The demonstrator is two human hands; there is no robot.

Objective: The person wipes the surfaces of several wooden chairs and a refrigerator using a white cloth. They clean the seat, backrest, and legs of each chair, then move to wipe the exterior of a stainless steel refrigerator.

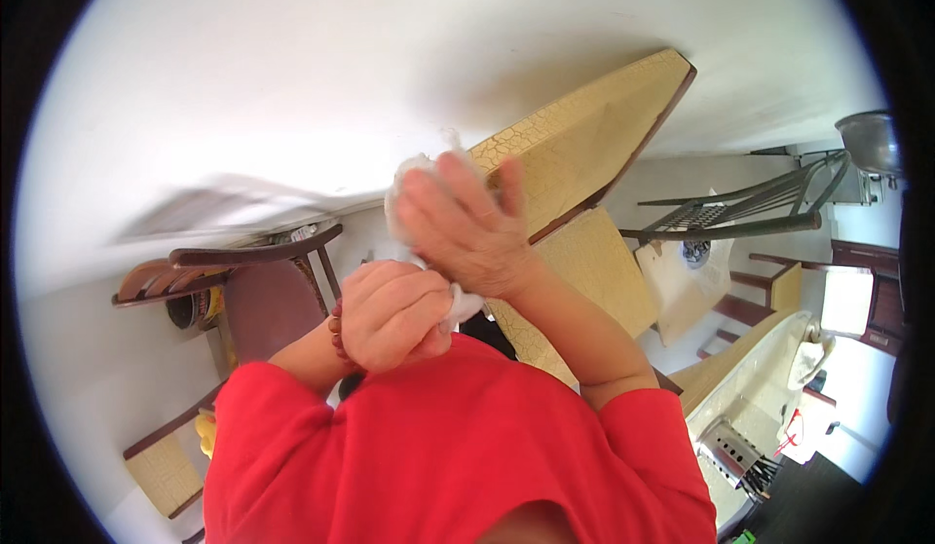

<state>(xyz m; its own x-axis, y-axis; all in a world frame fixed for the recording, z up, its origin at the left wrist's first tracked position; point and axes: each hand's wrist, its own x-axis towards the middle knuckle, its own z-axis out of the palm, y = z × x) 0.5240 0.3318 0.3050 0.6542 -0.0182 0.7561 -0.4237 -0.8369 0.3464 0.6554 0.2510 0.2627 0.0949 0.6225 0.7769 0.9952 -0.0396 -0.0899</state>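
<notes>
My left hand, with a beaded bracelet at the wrist, is closed in a fist around a bunched, thin white cloth. A twisted end of it sticks out beside the thumb. My right hand is just above, back towards me, with fingers extended and motion-blurred. More white material shows behind its fingers; whether the hand grips it is hidden. Both hands are in front of my red shirt.
A yellow crackle-patterned tabletop leans at the white wall. A brown chair stands left. To the right are a dark slatted chair, a pale seat with a plastic bag, a perforated metal utensil holder and a metal pot.
</notes>
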